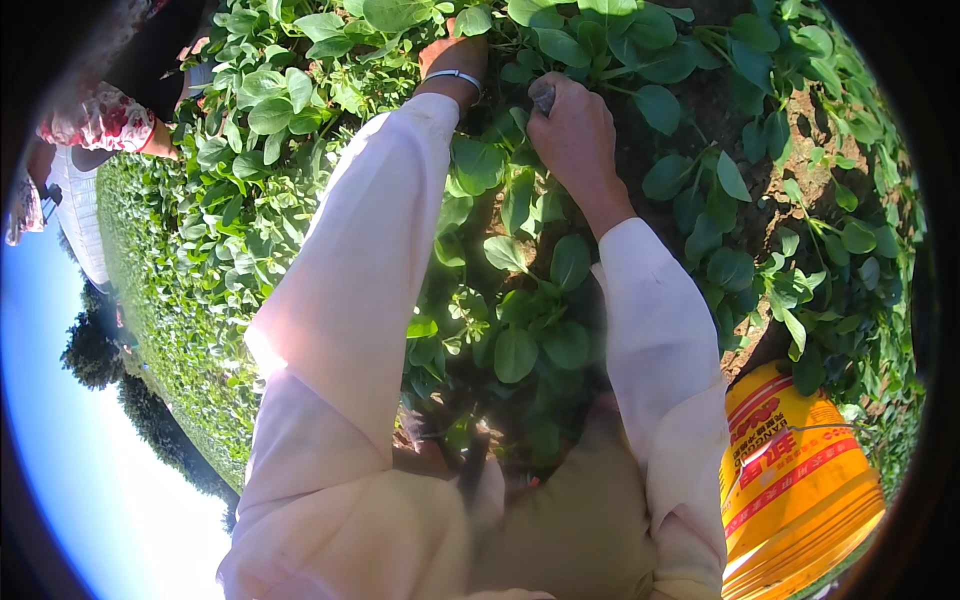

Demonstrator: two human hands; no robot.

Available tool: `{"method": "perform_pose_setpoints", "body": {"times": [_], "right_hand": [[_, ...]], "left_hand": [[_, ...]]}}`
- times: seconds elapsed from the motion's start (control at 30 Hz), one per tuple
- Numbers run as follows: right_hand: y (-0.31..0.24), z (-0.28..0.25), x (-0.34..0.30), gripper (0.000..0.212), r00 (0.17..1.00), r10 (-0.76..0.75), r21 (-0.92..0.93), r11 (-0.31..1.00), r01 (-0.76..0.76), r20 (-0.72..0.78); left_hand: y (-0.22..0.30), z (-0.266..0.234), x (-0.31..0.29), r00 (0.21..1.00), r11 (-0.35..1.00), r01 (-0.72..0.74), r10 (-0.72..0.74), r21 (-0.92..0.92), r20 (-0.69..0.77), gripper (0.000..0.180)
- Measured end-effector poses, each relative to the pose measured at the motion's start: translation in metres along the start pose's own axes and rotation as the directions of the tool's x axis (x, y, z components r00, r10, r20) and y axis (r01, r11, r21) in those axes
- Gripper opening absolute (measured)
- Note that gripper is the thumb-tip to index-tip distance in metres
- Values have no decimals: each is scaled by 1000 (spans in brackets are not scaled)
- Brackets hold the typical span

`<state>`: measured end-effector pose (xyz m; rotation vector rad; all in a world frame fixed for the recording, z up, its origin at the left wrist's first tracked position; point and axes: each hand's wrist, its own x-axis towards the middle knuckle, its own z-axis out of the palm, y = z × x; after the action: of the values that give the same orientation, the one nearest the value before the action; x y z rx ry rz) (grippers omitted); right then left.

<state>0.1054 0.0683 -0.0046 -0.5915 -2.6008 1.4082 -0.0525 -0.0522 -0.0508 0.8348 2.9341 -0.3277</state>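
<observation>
My left hand (455, 60) reaches in among the broad green leaves at the top of the view, a light-coloured bangle (455, 75) on its wrist. Leaves cover most of its fingers, so their grip cannot be read. Just to the right, my right hand (575, 135) is closed in a fist. A small dark grey object (543, 97) pokes out of that fist; its kind is hidden by the fingers. Leafy green vegetable plants (480, 165) grow between and beneath both hands. Both forearms wear pale long sleeves.
A yellow bucket (795, 470) with red markings stands at the lower right. Planted rows (200, 250) spread away to the left, and brown soil (800, 160) shows at the right. Another person's patterned sleeve (95, 118) appears at the upper left, near a white greenhouse-like structure (82, 220).
</observation>
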Motion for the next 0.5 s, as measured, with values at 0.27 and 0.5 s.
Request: {"method": "perform_pose_setpoints", "body": {"times": [0.27,0.5], "right_hand": [[11,18,32,16,946,323,419,853,-310,42],[6,-13,11,21,991,119,184,974,-130,65]], "left_hand": [[-9,37,16,979,964,186,-198,-191,-45,35],[-24,9,2,995,984,103,-104,-148,6,35]]}}
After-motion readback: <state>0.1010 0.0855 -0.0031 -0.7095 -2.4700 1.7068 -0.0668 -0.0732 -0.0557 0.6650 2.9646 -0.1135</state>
